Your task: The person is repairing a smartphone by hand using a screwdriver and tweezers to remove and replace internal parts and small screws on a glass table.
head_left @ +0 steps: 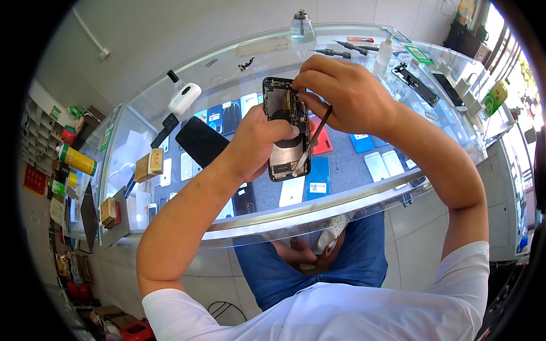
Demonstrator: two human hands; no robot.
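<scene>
An opened smartphone (pixel 278 104), its inner boards and flat metal parts bare, is held upright above the glass counter. My left hand (pixel 253 142) wraps round its left side, the thumb lying across the middle of the insides. At the phone's upper right edge, the fingertips of my right hand (pixel 350 91) are pinched together; whatever small part they grip is hidden. A thin stick-like tool (pixel 320 126), dark above and pale at its lower end, slants from under my right hand down over the phone's lower right corner.
The glass display counter (pixel 335 200) has several phones under its top. On it lie a black phone (pixel 202 142), a white oval device (pixel 185 98), small boxes (pixel 149 165), screwdrivers (pixel 334 53) and a phone frame (pixel 416 85). A glass bottle (pixel 302 31) and a pump bottle (pixel 385 52) stand farther back.
</scene>
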